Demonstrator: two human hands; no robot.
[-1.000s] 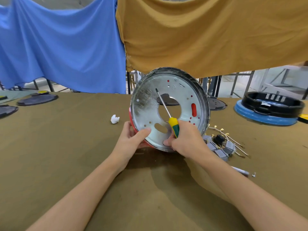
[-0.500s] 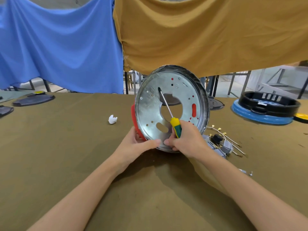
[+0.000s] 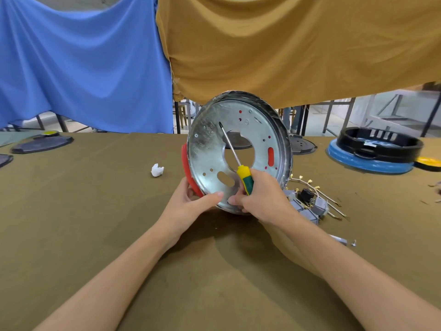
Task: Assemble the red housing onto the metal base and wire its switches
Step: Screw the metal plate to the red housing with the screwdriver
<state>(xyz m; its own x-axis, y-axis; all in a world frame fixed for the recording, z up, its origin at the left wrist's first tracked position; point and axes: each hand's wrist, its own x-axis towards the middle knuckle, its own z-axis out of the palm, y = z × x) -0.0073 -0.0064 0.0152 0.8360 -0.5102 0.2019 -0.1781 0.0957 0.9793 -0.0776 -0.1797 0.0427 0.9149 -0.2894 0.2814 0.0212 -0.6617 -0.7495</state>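
A round metal base (image 3: 210, 149) with a large centre hole stands on edge on the table, its flat face toward me. The red housing (image 3: 187, 170) sits behind it, showing as a red rim at the left and through slots. My left hand (image 3: 191, 206) grips the lower left edge, thumb on the metal face. My right hand (image 3: 262, 199) holds a yellow-and-green screwdriver (image 3: 243, 176) while its fingers also touch the lower rim. The screwdriver's shaft points up and left across the base. Grey switches with brass-tipped wires (image 3: 312, 201) lie on the table to the right.
A crumpled white scrap (image 3: 157, 170) lies left of the base. A black ring on a blue disc (image 3: 374, 149) sits at the far right. Dark flat plates (image 3: 41, 144) rest at the far left. Small screws (image 3: 353, 242) lie near my right forearm. Blue and tan cloths hang behind.
The base has turned a little so more of the red housing rim shows at the left. My left thumb has shifted right along the lower edge. My right hand keeps the screwdriver.
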